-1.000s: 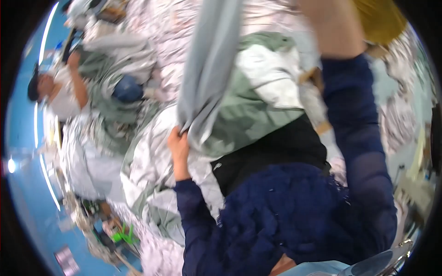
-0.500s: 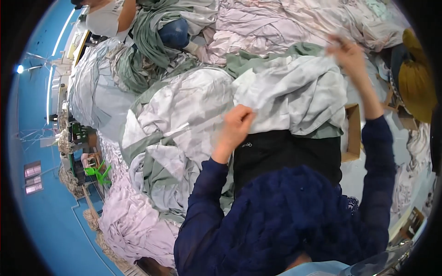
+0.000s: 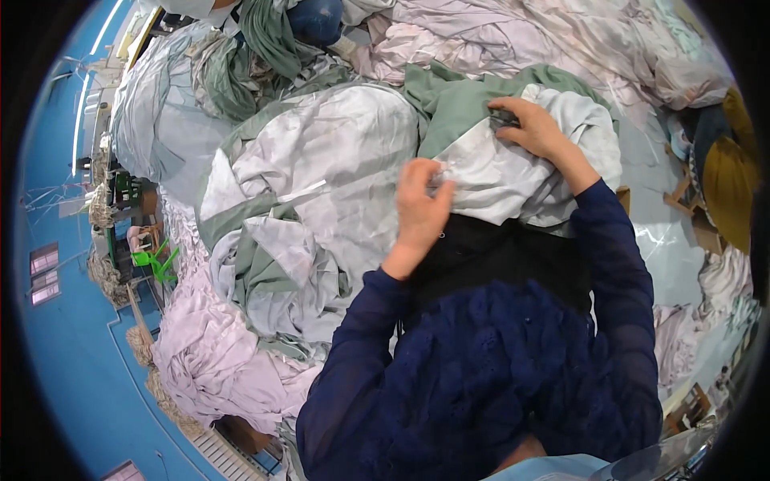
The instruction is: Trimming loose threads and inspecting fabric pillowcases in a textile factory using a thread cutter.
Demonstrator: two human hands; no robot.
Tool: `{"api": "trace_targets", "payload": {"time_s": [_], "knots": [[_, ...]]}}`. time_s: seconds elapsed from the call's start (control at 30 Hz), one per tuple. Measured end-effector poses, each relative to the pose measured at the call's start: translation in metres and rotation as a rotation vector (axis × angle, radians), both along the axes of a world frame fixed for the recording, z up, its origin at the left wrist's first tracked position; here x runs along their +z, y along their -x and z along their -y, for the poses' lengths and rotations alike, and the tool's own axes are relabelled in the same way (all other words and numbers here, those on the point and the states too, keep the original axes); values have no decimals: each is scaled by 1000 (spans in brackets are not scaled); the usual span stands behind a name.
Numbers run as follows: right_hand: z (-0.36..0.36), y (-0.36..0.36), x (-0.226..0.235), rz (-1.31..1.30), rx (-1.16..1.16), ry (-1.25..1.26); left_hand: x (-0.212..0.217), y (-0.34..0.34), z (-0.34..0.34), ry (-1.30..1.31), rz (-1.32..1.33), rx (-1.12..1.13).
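White cloth with a green side (image 3: 553, 172) lies bunched over my lap. At its left edge is my left hand (image 3: 421, 204), slightly blurred, fingers curled and thumb apart; nothing shows in it. My right hand (image 3: 533, 132) rests on the cloth's upper part, where the green side (image 3: 461, 112) meets the white. Its index finger and thumb bend around a small dark thing (image 3: 505, 119), too unclear to name. Black cloth (image 3: 509, 260) covers my lap below.
A large white and green cloth heap (image 3: 321, 160) lies to my left. Pale pink cloth is piled at the far side (image 3: 497, 36) and lower left (image 3: 216, 353). A person in mustard clothing (image 3: 730, 184) is at the right edge. A green plastic chair (image 3: 160, 260) stands far left.
My right hand has come down and left from the upper right onto the cloth. My left hand has shifted slightly up and right, its fingers loosened. More of the green side now shows.
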State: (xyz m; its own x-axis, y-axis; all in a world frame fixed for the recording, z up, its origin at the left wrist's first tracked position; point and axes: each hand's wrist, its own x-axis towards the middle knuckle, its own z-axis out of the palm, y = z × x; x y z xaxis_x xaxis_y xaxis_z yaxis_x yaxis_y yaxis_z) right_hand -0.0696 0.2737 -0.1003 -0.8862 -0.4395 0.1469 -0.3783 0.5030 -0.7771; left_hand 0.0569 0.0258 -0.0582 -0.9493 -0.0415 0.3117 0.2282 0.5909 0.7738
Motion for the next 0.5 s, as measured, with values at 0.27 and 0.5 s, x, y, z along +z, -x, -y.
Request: {"api": "trace_targets", "payload": {"time_s": [0.27, 0.5], "knots": [[-19, 7, 18, 337, -99, 164, -55, 16, 70, -319, 544, -78], [-31, 12, 21, 319, -100, 151, -66, 36, 87, -438, 701, -219]]}}
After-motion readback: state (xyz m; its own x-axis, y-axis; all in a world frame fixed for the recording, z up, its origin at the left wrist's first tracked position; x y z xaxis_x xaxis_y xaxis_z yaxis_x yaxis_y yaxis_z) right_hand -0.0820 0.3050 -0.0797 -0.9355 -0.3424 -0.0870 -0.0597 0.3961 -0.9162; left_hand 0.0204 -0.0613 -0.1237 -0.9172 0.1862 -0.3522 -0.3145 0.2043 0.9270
